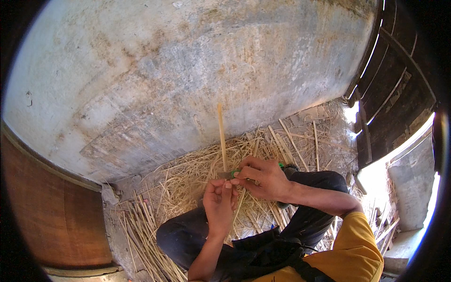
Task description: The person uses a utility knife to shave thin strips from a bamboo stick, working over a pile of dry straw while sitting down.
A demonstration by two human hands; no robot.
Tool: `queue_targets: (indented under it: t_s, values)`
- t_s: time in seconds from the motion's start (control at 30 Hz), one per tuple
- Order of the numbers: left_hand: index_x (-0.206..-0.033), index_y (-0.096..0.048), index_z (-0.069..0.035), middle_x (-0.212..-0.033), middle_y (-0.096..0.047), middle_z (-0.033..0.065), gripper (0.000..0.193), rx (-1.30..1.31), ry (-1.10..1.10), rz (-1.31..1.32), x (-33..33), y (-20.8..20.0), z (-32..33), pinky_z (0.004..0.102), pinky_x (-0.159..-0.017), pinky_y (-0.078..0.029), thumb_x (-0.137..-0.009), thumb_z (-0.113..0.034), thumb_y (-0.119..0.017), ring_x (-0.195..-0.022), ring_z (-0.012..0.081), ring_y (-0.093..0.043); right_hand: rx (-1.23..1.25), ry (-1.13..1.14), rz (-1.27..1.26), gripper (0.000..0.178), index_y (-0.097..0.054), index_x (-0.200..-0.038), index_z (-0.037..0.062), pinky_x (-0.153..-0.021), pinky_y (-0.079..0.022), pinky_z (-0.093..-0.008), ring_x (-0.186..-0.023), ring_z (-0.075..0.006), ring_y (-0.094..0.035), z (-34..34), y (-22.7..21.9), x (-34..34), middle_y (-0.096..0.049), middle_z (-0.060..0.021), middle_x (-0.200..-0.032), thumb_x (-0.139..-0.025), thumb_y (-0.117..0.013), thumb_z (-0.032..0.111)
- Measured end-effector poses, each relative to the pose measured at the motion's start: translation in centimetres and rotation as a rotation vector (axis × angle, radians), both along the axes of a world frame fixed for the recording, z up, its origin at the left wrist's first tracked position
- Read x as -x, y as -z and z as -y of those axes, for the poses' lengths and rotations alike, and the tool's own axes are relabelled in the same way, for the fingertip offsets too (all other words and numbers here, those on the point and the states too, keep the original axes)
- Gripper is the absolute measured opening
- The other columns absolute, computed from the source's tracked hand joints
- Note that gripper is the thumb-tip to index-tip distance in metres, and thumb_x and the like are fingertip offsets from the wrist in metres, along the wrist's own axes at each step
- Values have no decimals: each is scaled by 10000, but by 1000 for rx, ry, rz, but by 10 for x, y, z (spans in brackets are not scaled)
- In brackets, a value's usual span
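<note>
A thin, pale bamboo strip stands out away from me, its near end at my fingertips. My left hand is closed, pinching the strip's near end between thumb and fingers. Close against it, my right hand is wrapped round a small knife with green on its handle. The knife's short grey blade lies across the strip by the left fingertips. The right fingers hide most of the handle.
Curly shavings cover the floor before my bent legs. Long strips lie in a heap at the left, with more strips at the right. A stained wall rises ahead; a brown wooden panel stands left.
</note>
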State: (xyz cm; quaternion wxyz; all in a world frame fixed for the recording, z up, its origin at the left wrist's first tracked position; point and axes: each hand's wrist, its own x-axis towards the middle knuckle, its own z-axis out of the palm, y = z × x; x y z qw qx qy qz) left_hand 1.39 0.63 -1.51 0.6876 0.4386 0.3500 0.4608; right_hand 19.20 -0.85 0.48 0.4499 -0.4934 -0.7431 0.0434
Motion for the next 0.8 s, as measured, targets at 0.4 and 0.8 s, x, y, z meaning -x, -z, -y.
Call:
queue_targets:
  t_s: [0.4,0.8]
  values:
    - [-1002,-529,-118,-708,-565,-25,119,-86,-73,-69,-3,-4,4,219,-453,-293,-1071,-192,-591,-538,24,-417,-7,35,14,151,-686,-940,104,-518,-554,-389,-633,-251,-690,1,1,3,-661,-53,-951,-849,-793,160]
    - [-1005,-544,-105,-769,-572,-35,99,-115,-126,-122,-5,-5,6,208,-526,-359,-1052,-147,-621,-629,30,-488,-54,105,-17,144,-698,-917,110,-512,-526,-388,-649,-245,-693,-10,0,-5,-678,-53,-922,-816,-797,90]
